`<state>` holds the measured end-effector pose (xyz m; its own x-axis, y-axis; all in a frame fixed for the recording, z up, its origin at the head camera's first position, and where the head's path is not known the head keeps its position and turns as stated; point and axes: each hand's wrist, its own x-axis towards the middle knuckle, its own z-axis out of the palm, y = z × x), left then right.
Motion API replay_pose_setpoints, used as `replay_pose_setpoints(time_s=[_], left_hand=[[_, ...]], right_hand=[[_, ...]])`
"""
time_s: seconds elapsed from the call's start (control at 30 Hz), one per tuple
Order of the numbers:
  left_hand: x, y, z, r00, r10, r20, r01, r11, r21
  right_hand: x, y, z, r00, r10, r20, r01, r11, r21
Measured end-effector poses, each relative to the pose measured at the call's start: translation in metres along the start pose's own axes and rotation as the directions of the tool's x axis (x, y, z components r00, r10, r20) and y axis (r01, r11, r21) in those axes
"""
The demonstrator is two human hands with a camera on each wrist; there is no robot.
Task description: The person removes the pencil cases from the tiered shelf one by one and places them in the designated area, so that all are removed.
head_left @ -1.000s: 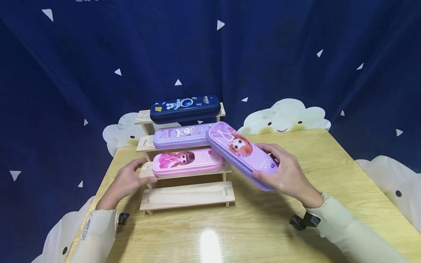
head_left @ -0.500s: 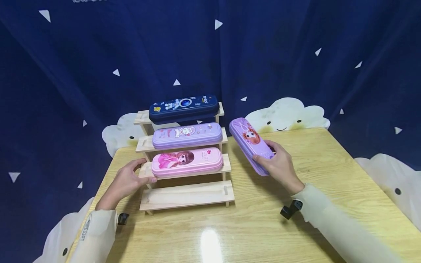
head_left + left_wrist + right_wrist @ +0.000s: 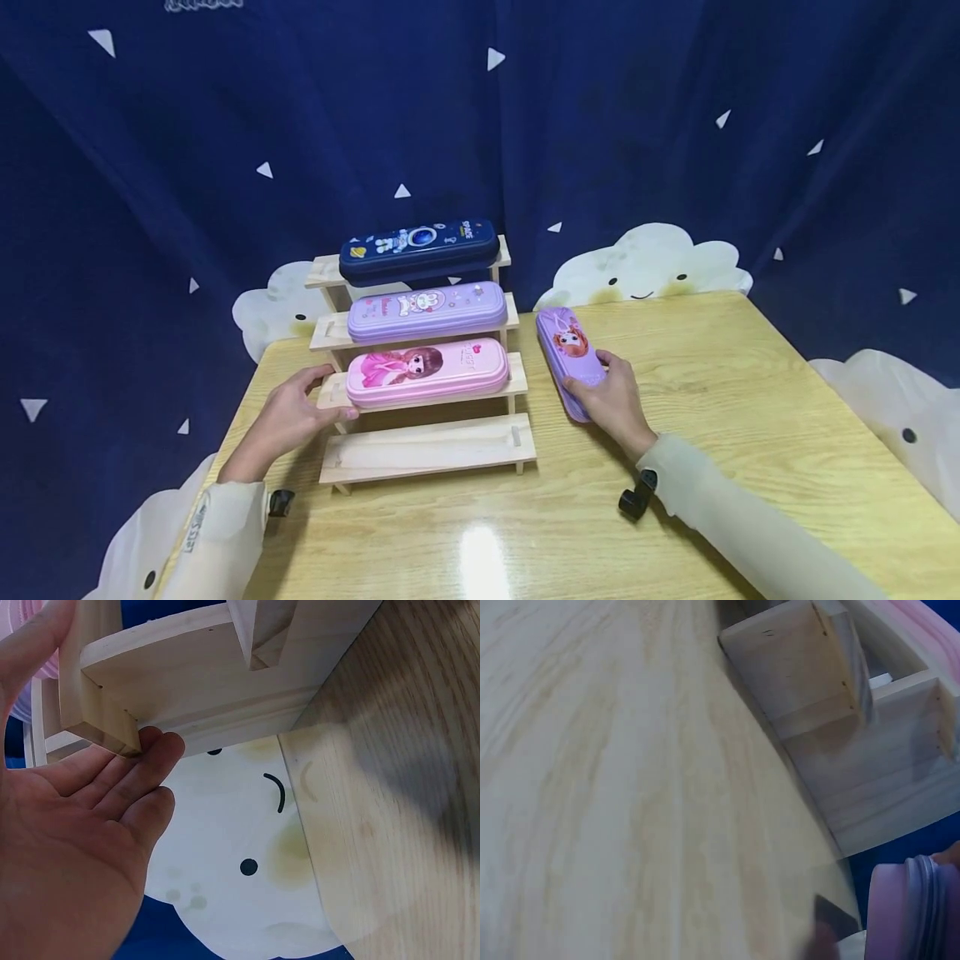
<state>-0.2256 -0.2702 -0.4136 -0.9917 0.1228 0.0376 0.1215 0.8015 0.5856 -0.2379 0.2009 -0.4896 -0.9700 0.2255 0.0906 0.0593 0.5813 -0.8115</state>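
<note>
My right hand (image 3: 617, 402) grips the near end of a purple pencil case (image 3: 561, 357) printed with a red-haired doll, right of a stepped wooden rack (image 3: 427, 450). Whether the case touches the tabletop, I cannot tell. In the right wrist view only an edge of the purple case (image 3: 889, 911) shows. My left hand (image 3: 288, 421) holds the left end of the rack's second step from the front, thumb near a pink doll pencil case (image 3: 450, 367) lying there. Seen from the left wrist, its fingers (image 3: 154, 776) curl against the step's wooden end (image 3: 101, 731).
A lilac rabbit pencil case (image 3: 465, 308) lies on the step above, and a dark blue space pencil case (image 3: 420, 248) on the top step. The lowest step holds nothing. A blue curtain (image 3: 637, 125) hangs behind the wooden table (image 3: 720, 392).
My right hand has carried the purple doll case away from the rack, first rightward, then down toward the tabletop. My left hand stays at the rack.
</note>
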Motion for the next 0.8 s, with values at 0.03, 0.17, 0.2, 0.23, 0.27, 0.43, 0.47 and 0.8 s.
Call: replay_pose_setpoints(time_s=[0.03, 0.17, 0.2, 0.23, 0.27, 0.43, 0.47, 0.8], left_hand=[[0.000, 0.000, 0.000, 1.000, 0.000, -0.001, 0.000, 1.000, 0.000], [-0.001, -0.002, 0.000, 1.000, 0.002, -0.002, -0.002, 1.000, 0.002], [-0.001, -0.002, 0.001, 1.000, 0.004, -0.003, -0.004, 1.000, 0.001], [-0.001, -0.003, 0.000, 1.000, 0.004, -0.004, -0.004, 1.000, 0.004], [-0.001, -0.003, 0.000, 1.000, 0.003, -0.005, -0.003, 1.000, 0.005], [-0.001, -0.002, -0.002, 1.000, 0.000, -0.003, 0.000, 1.000, 0.007], [-0.001, -0.002, -0.003, 1.000, -0.002, -0.003, 0.002, 1.000, 0.007], [0.000, -0.003, 0.000, 1.000, 0.008, -0.001, -0.008, 1.000, -0.012]], right_hand=[[0.000, 0.000, 0.002, 1.000, 0.005, -0.002, -0.005, 1.000, -0.003], [0.000, 0.000, 0.010, 1.000, 0.028, 0.005, -0.028, 1.000, -0.010], [0.000, 0.000, 0.012, 1.000, 0.031, 0.005, -0.031, 0.999, -0.012], [0.000, 0.001, 0.013, 0.999, 0.034, 0.006, -0.034, 0.999, -0.010], [0.000, 0.001, 0.015, 0.999, 0.035, 0.006, -0.035, 0.999, -0.010], [-0.001, -0.001, 0.020, 1.000, 0.019, -0.004, -0.019, 1.000, -0.010], [-0.001, -0.002, 0.021, 1.000, 0.013, -0.003, -0.013, 1.000, -0.013], [-0.003, -0.008, 0.017, 0.997, 0.059, 0.046, -0.060, 0.998, 0.026]])
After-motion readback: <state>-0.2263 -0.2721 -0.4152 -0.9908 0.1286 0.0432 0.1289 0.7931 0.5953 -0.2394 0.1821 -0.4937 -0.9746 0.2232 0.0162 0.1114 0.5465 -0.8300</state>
